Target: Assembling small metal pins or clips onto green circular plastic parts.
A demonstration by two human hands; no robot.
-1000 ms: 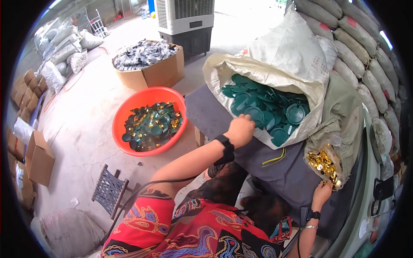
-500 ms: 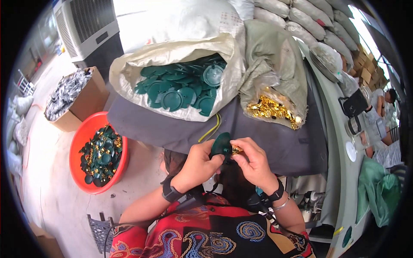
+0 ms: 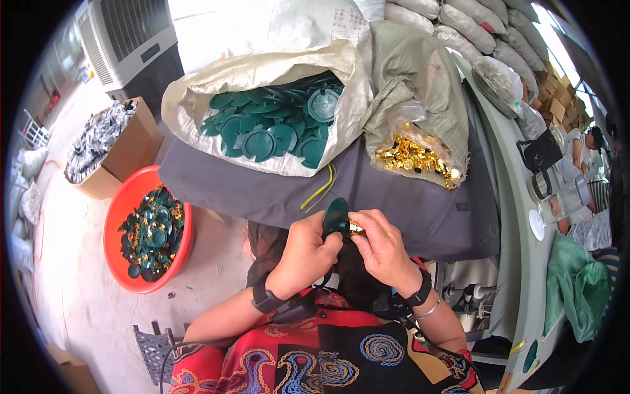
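My left hand is closed on a dark green plastic disc, held on edge between thumb and fingers. Against the disc's right face, my right hand pinches a small shiny gold piece; fingertips hide part of it, so I cannot tell how far it sits on the disc. Beyond my hands lies an open white woven sack full of green discs. Right of it, a grey-green sack spills gold pieces.
A red tub on the floor at left holds green and gold pieces. Behind it stand a carton of grey-silver parts and an air cooler. At right runs a pale table edge with a green bag; another person sits beyond.
Both hands still hold the disc and the gold piece together. The gold piece shows less between my right fingers, and the whole view has shifted slightly.
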